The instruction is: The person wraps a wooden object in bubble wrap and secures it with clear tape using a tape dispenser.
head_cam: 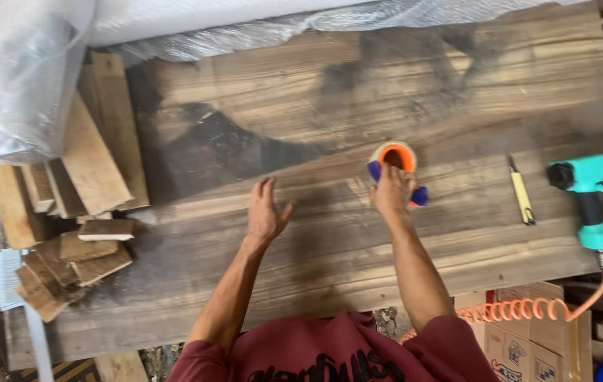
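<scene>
**Tape dispenser gripped at the middle of the counter**

A tape dispenser, orange-cored with blue parts, is grasped from above by the right hand near the middle of the wooden counter. The left hand is held open, fingers spread, just over the boards to the left. Further right, a yellow utility knife and a teal nail gun with a coiled orange hose are laid. Wood offcuts are stacked at the left edge; cardboard boxes are seen below, contents hidden.
</scene>
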